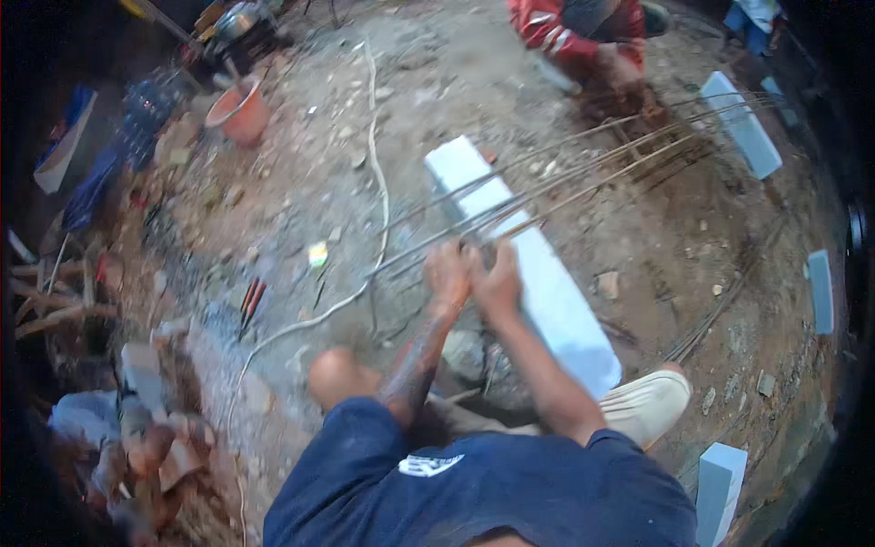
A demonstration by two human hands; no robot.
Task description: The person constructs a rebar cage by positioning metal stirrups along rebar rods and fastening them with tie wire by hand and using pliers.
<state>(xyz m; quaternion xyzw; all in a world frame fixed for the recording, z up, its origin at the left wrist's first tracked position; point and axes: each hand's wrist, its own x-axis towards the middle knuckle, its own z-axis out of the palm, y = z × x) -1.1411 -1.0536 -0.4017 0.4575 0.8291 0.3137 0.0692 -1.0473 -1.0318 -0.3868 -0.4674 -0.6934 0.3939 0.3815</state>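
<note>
Several long thin steel rods (567, 179) lie across a long pale block (540, 273) on the dirt ground. At the near-left end of the rods, my left hand (448, 270) has its fingers curled at the nearest rod. Beside it, close to the block's left edge, is my right hand (497, 277), its thumb and fingers bent around something at the rods. The two hands almost touch; what lies between the fingers is blurred. Pliers with red and black handles (253, 301) rest on the ground to the left.
A co-worker in a red sleeve (557, 34) crouches at the rods' far part. A pale cable (376, 150) winds over the ground. An orange bucket (243, 113) stands at the upper left. More pale blocks (742, 126) lie at the right; rubble (164, 451) is at the lower left.
</note>
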